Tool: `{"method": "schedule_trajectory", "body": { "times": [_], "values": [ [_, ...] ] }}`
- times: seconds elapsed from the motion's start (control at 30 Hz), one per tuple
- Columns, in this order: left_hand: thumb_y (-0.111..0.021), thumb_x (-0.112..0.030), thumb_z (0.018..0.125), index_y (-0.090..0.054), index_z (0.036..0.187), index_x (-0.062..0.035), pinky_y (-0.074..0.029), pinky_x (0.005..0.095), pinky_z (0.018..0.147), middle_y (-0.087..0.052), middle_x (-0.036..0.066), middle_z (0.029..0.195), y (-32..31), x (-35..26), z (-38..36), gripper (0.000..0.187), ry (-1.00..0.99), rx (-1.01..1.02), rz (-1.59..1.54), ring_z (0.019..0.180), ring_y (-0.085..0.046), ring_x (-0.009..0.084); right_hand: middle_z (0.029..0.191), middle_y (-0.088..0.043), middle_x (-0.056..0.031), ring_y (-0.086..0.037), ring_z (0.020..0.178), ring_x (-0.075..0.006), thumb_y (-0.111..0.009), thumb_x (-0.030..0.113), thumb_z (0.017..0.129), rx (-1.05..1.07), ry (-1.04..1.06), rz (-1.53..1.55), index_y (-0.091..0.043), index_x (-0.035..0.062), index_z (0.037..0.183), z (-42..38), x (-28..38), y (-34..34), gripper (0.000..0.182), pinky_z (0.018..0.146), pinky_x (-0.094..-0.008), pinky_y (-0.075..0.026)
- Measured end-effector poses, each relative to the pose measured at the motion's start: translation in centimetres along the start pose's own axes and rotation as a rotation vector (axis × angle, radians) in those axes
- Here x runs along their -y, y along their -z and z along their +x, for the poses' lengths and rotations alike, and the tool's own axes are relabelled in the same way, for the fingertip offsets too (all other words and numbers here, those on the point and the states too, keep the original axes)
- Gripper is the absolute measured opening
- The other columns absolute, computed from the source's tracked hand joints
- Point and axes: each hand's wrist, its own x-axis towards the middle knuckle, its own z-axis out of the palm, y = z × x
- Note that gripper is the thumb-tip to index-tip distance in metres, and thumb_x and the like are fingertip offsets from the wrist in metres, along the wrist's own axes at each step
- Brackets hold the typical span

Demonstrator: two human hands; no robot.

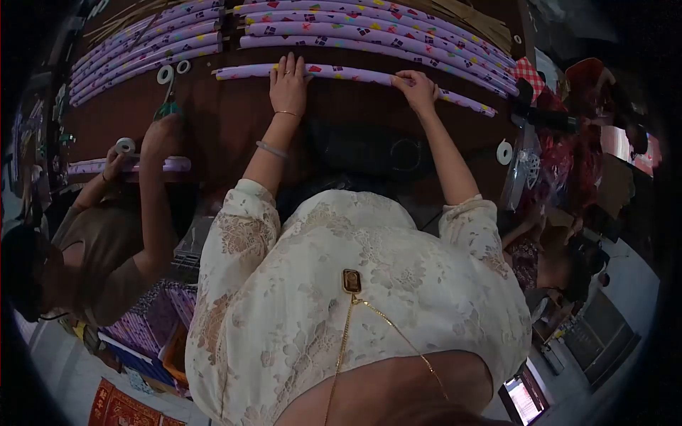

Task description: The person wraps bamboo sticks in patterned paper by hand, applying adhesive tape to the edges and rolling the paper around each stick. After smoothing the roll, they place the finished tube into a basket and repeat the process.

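Observation:
A long purple patterned roll (348,74) lies across the dark brown table (234,128) in front of me. My left hand (288,85) rests on its left part, fingers stretched over it and slightly apart. Farther right, my right hand (418,91) pinches the same roll between thumb and fingers. Beyond it, several similar purple rolls (369,40) lie side by side, with another group (145,53) at the upper left.
At left, a co-worker's hand (163,135) holds green-handled scissors (169,108) near a short purple roll (174,164). Tape rolls lie at left and at the right edge (504,152). A black object (369,150) sits nearer me. Another person (561,263) is at right.

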Motion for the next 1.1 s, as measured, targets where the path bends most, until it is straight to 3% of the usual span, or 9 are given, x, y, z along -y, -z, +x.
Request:
{"method": "schedule_trajectory", "body": {
  "times": [0.1,0.2,0.4,0.47,0.67,0.77,0.9,0.97,1.1],
  "values": [
    [-0.053,-0.032,0.082,-0.047,0.120,-0.0114,-0.030,0.0417,0.097,-0.043,0.008,0.128,0.0,0.1,0.1,0.045,0.008,0.005,0.016,0.120,-0.038,0.0243,0.110,-0.053,-0.0012,-0.042,0.110,-0.0252,-0.063,0.048,0.071,0.080,0.009,-0.008,-0.065,0.0243,0.096,0.4,-0.1,0.3,0.035,0.100,-0.0467,-0.014],
    [-0.053,-0.033,0.081,-0.047,0.120,-0.0116,-0.029,0.0413,0.098,-0.042,0.008,0.129,-0.1,0.3,0.1,0.045,0.017,0.016,0.016,0.120,-0.038,0.0238,0.102,-0.060,-0.0030,-0.054,0.097,-0.0202,-0.063,0.046,0.071,0.034,0.110,-0.029,-0.066,0.0207,0.095,0.7,-1.3,0.2,0.036,0.092,-0.0374,-0.028],
    [-0.053,-0.033,0.081,-0.047,0.121,-0.0117,-0.029,0.0410,0.098,-0.042,0.008,0.129,-0.4,0.3,0.2,0.046,0.002,0.013,0.022,0.121,-0.037,0.0235,0.102,-0.060,-0.0026,-0.056,0.094,-0.0171,-0.069,0.029,0.071,0.249,-0.063,0.258,-0.064,0.0186,0.103,2.2,-1.5,0.0,0.034,0.085,-0.0309,-0.039],
    [-0.054,-0.032,0.081,-0.047,0.121,-0.0116,-0.029,0.0408,0.098,-0.042,0.008,0.129,-0.2,0.2,0.2,0.045,-0.003,0.019,0.032,0.120,-0.037,0.0240,0.103,-0.060,-0.0041,-0.055,0.096,-0.0164,-0.069,0.020,0.071,0.139,-0.088,-0.131,-0.061,0.0160,0.107,-0.1,2.9,2.3,0.038,0.085,-0.0273,-0.041],
    [-0.054,-0.031,0.081,-0.048,0.120,-0.0118,-0.029,0.0408,0.098,-0.042,0.008,0.129,-0.1,0.2,0.2,0.044,0.002,0.005,-0.022,0.120,-0.037,0.0247,0.104,-0.059,-0.0065,-0.054,0.099,-0.0196,-0.068,0.026,0.071,0.332,0.204,0.218,-0.059,0.0146,0.111,1.5,-3.1,2.3,0.042,0.091,-0.0281,-0.036],
    [-0.051,-0.031,0.085,-0.046,0.123,-0.0129,-0.030,0.0408,0.098,-0.042,0.008,0.131,0.4,0.0,0.3,0.043,0.007,0.060,0.034,0.121,-0.038,0.0249,0.099,-0.061,-0.0068,-0.055,0.096,-0.0198,-0.069,0.029,0.070,0.413,-0.086,0.452,-0.061,0.0142,0.108,1.8,-1.9,3.3,0.041,0.089,-0.0281,-0.036],
    [-0.050,-0.031,0.085,-0.045,0.123,-0.0131,-0.031,0.0407,0.097,-0.041,0.008,0.131,0.5,-0.1,0.3,0.043,-0.004,0.068,0.042,0.121,-0.038,0.0250,0.104,-0.061,-0.0040,-0.055,0.099,-0.0225,-0.064,0.044,0.070,0.296,-0.198,0.120,-0.065,0.0226,0.101,1.8,-0.1,2.8,0.038,0.084,-0.0363,-0.037],
    [-0.050,-0.031,0.085,-0.045,0.123,-0.0132,-0.032,0.0404,0.097,-0.042,0.008,0.131,0.6,-0.1,0.3,0.042,0.000,0.064,0.038,0.121,-0.038,0.0247,0.099,-0.063,-0.0045,-0.056,0.096,-0.0221,-0.062,0.050,0.070,0.204,-0.094,-0.171,-0.066,0.0241,0.098,0.7,1.8,2.9,0.038,0.084,-0.0393,-0.035],
    [-0.051,-0.030,0.085,-0.045,0.123,-0.0136,-0.031,0.0403,0.097,-0.042,0.008,0.131,0.7,0.1,0.1,0.042,-0.005,0.066,0.041,0.121,-0.038,0.0245,0.097,-0.063,-0.0042,-0.057,0.093,-0.0221,-0.064,0.048,0.069,0.339,-0.039,0.050,-0.066,0.0246,0.097,3.0,-1.8,1.4,0.036,0.084,-0.0408,-0.033]
  ]
}}
